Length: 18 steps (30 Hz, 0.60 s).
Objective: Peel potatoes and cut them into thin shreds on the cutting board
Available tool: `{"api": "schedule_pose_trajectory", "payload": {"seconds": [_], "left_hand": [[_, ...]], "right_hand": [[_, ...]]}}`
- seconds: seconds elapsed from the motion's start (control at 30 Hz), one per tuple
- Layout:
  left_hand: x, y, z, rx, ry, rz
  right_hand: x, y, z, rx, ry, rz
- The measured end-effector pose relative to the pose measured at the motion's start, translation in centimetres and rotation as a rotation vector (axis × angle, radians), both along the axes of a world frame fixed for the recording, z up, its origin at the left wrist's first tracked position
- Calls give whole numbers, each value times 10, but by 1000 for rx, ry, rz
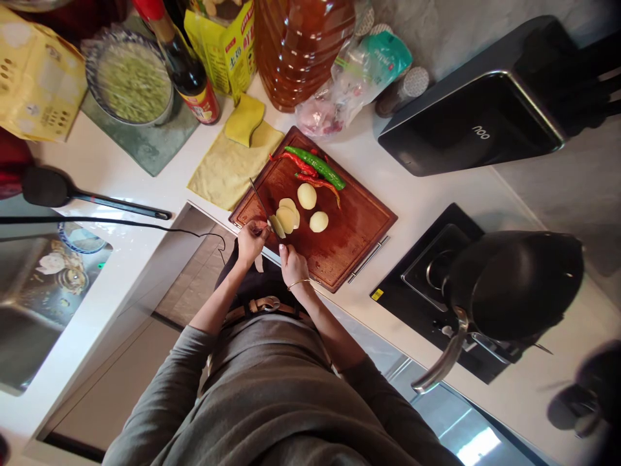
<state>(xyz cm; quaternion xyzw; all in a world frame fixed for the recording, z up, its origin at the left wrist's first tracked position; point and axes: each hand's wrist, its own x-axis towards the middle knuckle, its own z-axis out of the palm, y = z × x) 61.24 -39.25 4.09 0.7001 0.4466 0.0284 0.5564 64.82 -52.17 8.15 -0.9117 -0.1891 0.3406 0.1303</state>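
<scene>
Desk (121, 168) in white fills most of the frame, running from the lower left up to the right. At the right sits a dark wok (514, 285) on a black stove (417, 272). Above them, in the upper right, we see a black appliance (475, 123). A red-brown board (359, 226) lies in the middle of the frame, with a yellow cloth (228, 168) just beside its upper left edge. At the top centre stands an oil bottle (301, 45), and a bowl (129, 77) is in the upper left.

Just below the board's left corner, our left hand (251, 241) has its fingers clamped on the handle of a knife (258, 197), whose blade slants up and left over the board. Our right hand (292, 262), a thin bangle at the wrist, lies at the board's lower edge. Its fingers are bunched together and point at the cut potato (287, 217); we cannot tell whether they grip it. That potato lies near the board's left corner, with a slice leaning off it beside the blade. Two more potato pieces lie just to its right, and chilies (320, 167) sit above them.
</scene>
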Motion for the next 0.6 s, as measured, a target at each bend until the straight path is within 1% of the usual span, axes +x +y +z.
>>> {"api": "schedule_pose_trajectory", "payload": {"seconds": [0.17,0.27,0.43,0.5,0.6], "left_hand": [[1,-1,2,42,5,-33],[2,-2,3,81,17,-49],[5,-2,3,77,26,-12],[5,-2,2,81,32,-11],[6,-1,2,77,47,-22]], "right_hand": [[2,4,-10,-7,11,-12],[3,4,-12,6,4,-20],[6,3,-11,34,16,-2],[6,2,-10,69,26,-3],[6,1,-5,143,40,-44]]}}
